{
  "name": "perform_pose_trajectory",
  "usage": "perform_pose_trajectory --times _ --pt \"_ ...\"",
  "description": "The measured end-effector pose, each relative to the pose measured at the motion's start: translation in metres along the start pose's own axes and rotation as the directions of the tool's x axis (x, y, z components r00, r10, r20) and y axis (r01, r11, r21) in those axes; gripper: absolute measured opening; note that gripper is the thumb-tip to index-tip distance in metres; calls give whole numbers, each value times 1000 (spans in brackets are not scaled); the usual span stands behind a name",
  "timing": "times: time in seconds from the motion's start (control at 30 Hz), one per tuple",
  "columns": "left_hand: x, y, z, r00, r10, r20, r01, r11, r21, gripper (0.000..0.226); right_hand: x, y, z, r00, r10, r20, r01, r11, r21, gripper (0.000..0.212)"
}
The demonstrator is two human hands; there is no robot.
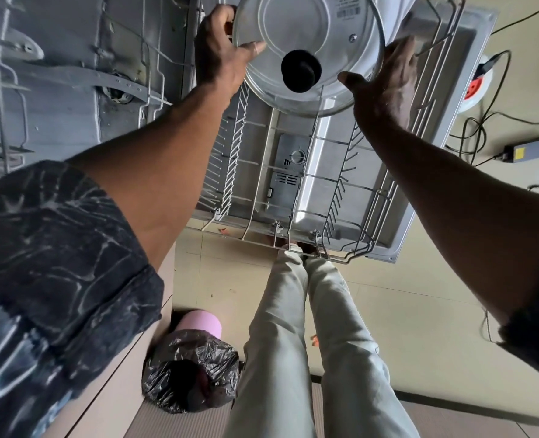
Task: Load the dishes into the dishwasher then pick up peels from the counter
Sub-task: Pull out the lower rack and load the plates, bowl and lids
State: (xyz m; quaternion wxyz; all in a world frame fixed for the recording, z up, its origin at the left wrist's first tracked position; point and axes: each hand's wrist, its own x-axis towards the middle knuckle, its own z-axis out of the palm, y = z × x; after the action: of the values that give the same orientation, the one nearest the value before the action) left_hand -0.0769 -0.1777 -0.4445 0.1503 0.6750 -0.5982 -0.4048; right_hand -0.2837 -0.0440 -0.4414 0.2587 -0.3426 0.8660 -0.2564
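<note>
Keep the left hand point(220, 49) pinched on the rim of the lid point(309, 26), held over the far end of the dishwasher rack point(234, 159), steady the opposite edge with the flat, open right hand point(385, 80), then tip it upright and ease it between the prongs point(336, 197).

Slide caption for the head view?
Left hand grips a lid over the rack; right hand open beside it.
</note>
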Motion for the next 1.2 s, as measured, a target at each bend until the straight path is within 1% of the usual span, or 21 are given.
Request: perform_pose_trajectory --times 0.07,0.13,0.2,0.3,0.5,0.63,0.73,0.9,1.1,1.2 --pt "0 -5 3 1000 -18 -13 19 999 43 57 2 -1 2 1000 10 28 -9 1000 -29 80" --pt "0 -12 5 999 -36 -8 36 999 40 60 3 -1 6 999 19 35 -18 1000 -21 76" --pt "0 -17 5 999 -48 -4 48 998 46 60 2 -1 9 999 26 45 -26 1000 1 76" --pt "2 -23 5 999 -46 -1 46 997 57 62 -1 0 12 998 36 42 -35 999 -29 70" --pt "6 -26 4 998 -5 63 -2 994 108 59 -3 4 13 995 72 74 -73 997 8 65" --pt "8 -27 5 996 -10 92 -7 983 183 56 -2 7 11 991 104 88 -104 995 -13 57" --pt "6 -27 7 995 4 103 -28 972 234 55 0 11 8 985 127 114 -125 992 -29 58" --pt "4 -20 9 994 -4 114 -32 948 317 57 5 9 -2 973 166 160 -159 986 -57 50" --pt "-8 -7 7 990 26 136 -81 901 425 57 8 4 -12 960 147 237 -110 981 -161 45" --pt "-15 -2 6 992 46 114 -93 892 442 57 2 -1 -17 969 102 225 -45 968 -246 45"
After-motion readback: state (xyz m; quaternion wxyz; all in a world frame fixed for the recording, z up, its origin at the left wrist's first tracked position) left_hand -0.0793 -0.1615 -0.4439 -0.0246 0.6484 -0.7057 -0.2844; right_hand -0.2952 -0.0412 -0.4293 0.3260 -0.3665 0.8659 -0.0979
